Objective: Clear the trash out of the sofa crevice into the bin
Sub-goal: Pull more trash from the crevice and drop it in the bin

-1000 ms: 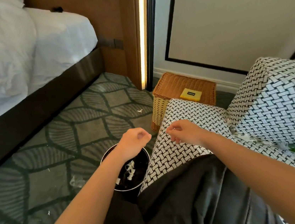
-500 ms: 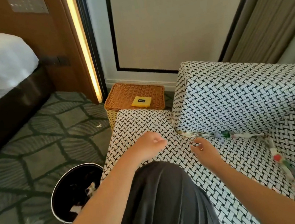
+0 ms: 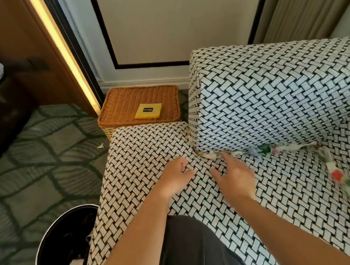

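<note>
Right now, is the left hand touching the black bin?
Apart. The head view shows the left hand over the sofa seat, the bin down on the carpet.

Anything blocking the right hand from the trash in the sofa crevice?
Nothing visible. The right hand, fingers spread, is right beside the trash at the crevice's left end; whether it touches yet is unclear. The left hand rests on the seat, off to the side.
</note>
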{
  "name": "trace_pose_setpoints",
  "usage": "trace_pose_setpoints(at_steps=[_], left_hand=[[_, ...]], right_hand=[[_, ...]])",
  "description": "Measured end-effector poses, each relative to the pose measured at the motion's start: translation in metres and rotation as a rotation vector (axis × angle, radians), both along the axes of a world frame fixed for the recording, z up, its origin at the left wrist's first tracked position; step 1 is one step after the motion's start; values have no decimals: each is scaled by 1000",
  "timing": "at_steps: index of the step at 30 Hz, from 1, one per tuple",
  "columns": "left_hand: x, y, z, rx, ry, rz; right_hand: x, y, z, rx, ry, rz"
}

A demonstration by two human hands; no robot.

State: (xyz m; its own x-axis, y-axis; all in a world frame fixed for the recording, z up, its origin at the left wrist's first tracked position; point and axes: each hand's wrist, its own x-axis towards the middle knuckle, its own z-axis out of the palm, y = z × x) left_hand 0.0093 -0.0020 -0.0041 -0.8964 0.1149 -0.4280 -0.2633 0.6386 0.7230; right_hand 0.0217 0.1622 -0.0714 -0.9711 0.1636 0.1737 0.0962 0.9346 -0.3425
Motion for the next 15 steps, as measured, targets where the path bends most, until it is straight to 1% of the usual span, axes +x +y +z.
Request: trace_pose_setpoints(at_steps=[5, 10, 13, 15], left_hand=[[-29, -2, -18, -1, 63, 71], [-59, 10, -21, -129, 169, 56], [-76, 14, -25, -171, 161, 4], [-87, 14, -24, -233, 130, -41]], right_hand=[[-15, -2, -1, 8, 12, -47], [-25, -6, -11, 75, 80, -57], [-27, -7, -10, 77, 74, -68], [-28, -7, -9, 59, 74, -70]])
